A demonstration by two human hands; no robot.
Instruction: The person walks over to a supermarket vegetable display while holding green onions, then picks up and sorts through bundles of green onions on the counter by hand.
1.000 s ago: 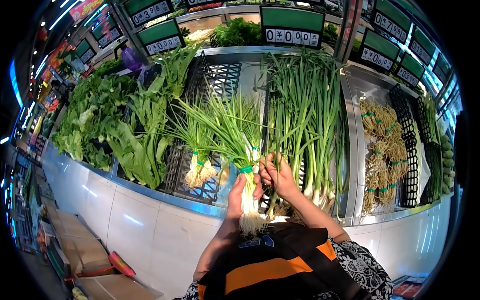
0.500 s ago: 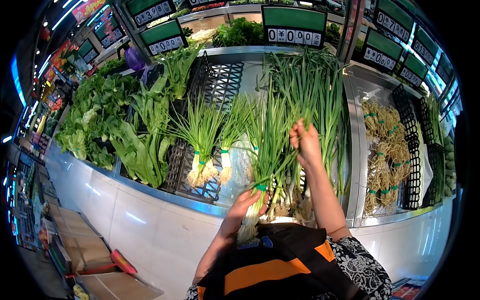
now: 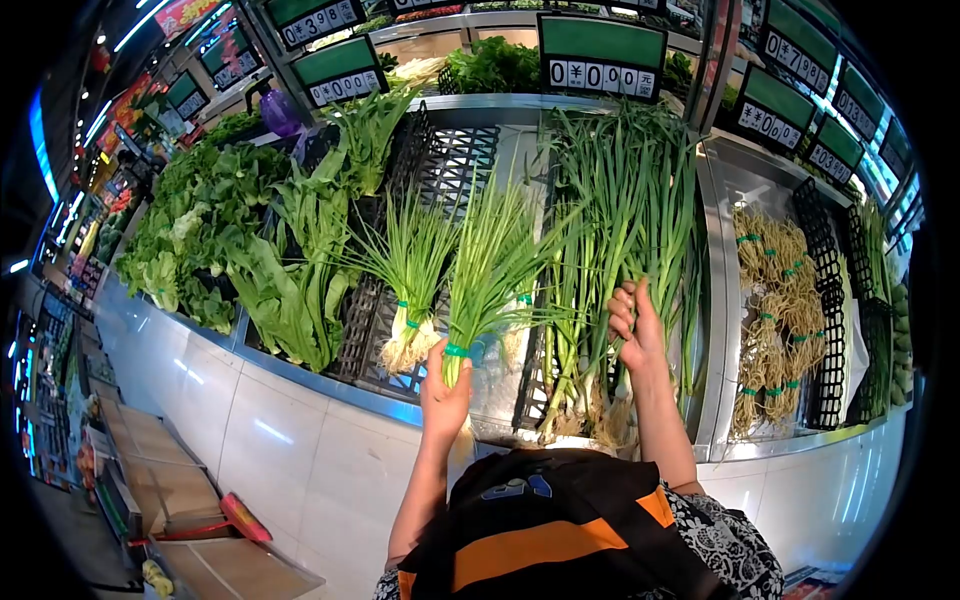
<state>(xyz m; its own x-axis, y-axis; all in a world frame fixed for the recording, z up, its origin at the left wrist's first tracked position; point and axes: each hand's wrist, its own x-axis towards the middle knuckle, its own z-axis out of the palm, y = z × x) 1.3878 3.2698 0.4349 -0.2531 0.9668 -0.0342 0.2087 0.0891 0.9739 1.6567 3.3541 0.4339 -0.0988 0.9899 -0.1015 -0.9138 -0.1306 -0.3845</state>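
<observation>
My left hand (image 3: pixel 446 395) is closed round a bunch of spring onions (image 3: pixel 490 262), just below its green tape (image 3: pixel 457 350). The bunch stands tilted, leaves pointing up and away, with its root end hanging below my hand near the counter's front edge. Close to its left lie other taped spring onions (image 3: pixel 410 345), white roots toward me. My right hand (image 3: pixel 637 325) has its fingers curled in and thumb up, above long, thick-stemmed green leeks (image 3: pixel 625 190); whether something thin is pinched in it I cannot make out.
Leafy lettuce (image 3: pixel 290 285) fills the counter's left side. A black plastic crate (image 3: pixel 455 160) stands behind the spring onions. To the right, past a metal divider (image 3: pixel 716 300), lie brown root bundles (image 3: pixel 775 310). Price signs (image 3: pixel 602 60) hang over the back. A red-headed brush (image 3: pixel 245 517) lies at lower left.
My left hand has carried the spring onion bunch leftward, beside the other taped ones. My right hand has moved slightly right and down, fingers still curled.
</observation>
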